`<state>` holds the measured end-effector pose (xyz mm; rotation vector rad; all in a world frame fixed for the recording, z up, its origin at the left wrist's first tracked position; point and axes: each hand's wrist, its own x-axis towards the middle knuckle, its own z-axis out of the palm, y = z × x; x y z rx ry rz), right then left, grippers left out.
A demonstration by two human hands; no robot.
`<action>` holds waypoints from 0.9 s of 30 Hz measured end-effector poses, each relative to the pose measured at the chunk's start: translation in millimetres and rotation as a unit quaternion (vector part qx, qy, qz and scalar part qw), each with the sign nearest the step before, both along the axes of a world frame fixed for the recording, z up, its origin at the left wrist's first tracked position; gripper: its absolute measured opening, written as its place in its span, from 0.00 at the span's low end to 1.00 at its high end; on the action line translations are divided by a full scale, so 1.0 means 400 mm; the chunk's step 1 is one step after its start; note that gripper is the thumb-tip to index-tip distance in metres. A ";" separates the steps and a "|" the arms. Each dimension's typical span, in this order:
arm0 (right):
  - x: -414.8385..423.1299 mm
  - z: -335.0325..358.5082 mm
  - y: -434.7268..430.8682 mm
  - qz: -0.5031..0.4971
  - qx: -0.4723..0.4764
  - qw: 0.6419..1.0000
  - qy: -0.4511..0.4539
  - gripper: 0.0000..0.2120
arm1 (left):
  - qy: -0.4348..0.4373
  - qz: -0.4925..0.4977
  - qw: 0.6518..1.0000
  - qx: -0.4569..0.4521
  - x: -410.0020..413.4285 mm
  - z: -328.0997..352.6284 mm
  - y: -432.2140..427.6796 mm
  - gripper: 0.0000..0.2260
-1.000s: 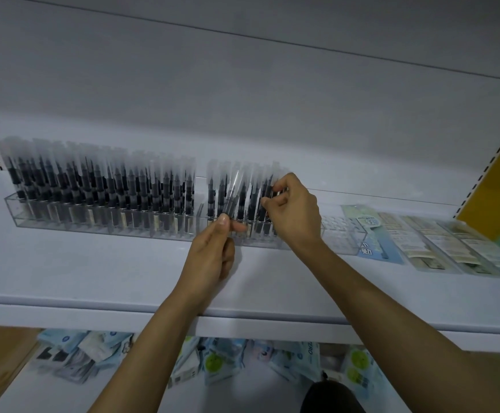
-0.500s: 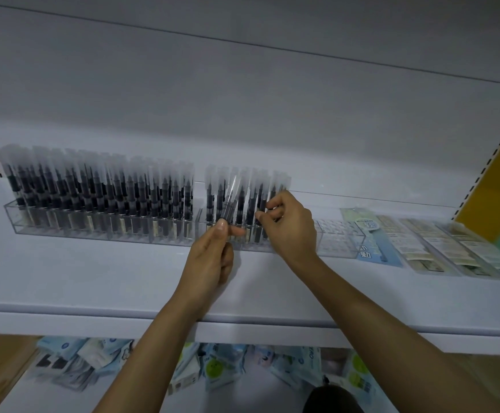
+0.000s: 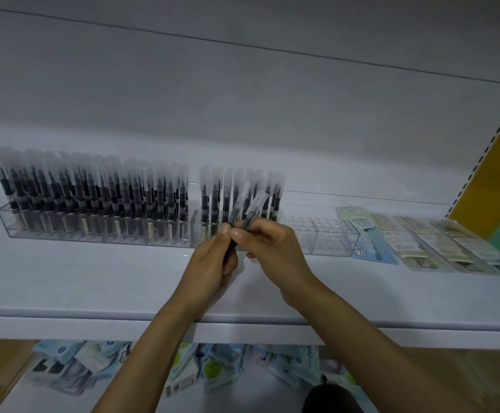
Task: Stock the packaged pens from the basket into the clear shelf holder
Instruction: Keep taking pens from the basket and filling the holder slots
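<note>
A long clear shelf holder point(image 3: 329, 244) stands on the white shelf point(image 3: 93, 281). Its left stretch is packed with upright packaged pens point(image 3: 93, 195), a smaller group point(image 3: 213, 195) stands near the middle, and its right cells hold nothing. My left hand point(image 3: 213, 263) grips a small bunch of packaged pens point(image 3: 238, 211) just in front of the holder. My right hand point(image 3: 269, 248) pinches one pen point(image 3: 256, 208) of that bunch between thumb and fingers. The basket is out of view.
Flat carded packets point(image 3: 421, 248) lie on the shelf to the right of the holder. Below the shelf's front edge, a lower shelf carries loose packets point(image 3: 213, 368). A yellow and teal panel point(image 3: 493, 189) stands at the far right.
My right hand has come back from the pens standing in the holder to the bunch in my left hand and now pinches a pen there. The left hand barely moved.
</note>
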<state>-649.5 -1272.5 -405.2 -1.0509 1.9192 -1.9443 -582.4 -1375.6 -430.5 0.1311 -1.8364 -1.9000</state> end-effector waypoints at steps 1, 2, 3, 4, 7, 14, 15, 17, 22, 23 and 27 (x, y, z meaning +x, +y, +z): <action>-0.004 0.001 0.002 -0.006 -0.007 1.000 -0.010 0.03 | 0.002 0.003 1.000 -0.002 0.000 0.000 0.001 0.18; -0.012 -0.002 0.004 -0.010 -0.009 1.000 -0.013 0.03 | 0.005 0.008 1.000 -0.006 0.000 -0.002 0.000 0.17; -0.016 -0.001 0.006 -0.011 -0.008 1.000 -0.017 0.04 | 0.006 0.015 1.000 -0.012 0.000 -0.004 -0.001 0.16; -0.021 -0.002 0.007 -0.011 -0.004 1.000 -0.018 0.04 | 0.005 0.021 1.000 -0.022 -0.001 -0.007 -0.003 0.15; -0.029 0.001 0.010 -0.029 -0.004 0.999 -0.027 0.05 | -0.006 0.043 0.997 -0.056 -0.004 -0.015 -0.008 0.14; -0.076 0.048 0.038 -0.135 -0.091 0.986 -0.024 0.10 | 0.056 0.071 0.996 0.002 -0.005 -0.021 -0.021 0.08; -0.086 0.057 0.042 -0.160 -0.102 0.982 -0.005 0.09 | 0.054 0.071 0.996 0.013 -0.005 -0.023 -0.022 0.07; -0.110 0.067 0.046 -0.208 -0.103 0.971 0.051 0.09 | 0.054 0.060 0.996 0.040 -0.006 -0.023 -0.020 0.05; -0.145 0.060 0.030 -0.253 -0.069 0.959 0.104 0.07 | 0.040 0.038 0.994 0.099 -0.008 -0.019 -0.022 0.05; -0.146 0.054 0.024 -0.253 -0.058 0.959 0.115 0.07 | 0.033 0.037 0.994 0.095 -0.008 -0.018 -0.021 0.05; -0.150 0.035 0.007 -0.248 -0.040 0.957 0.142 0.08 | 0.033 0.045 0.993 0.101 -0.007 -0.012 -0.012 0.05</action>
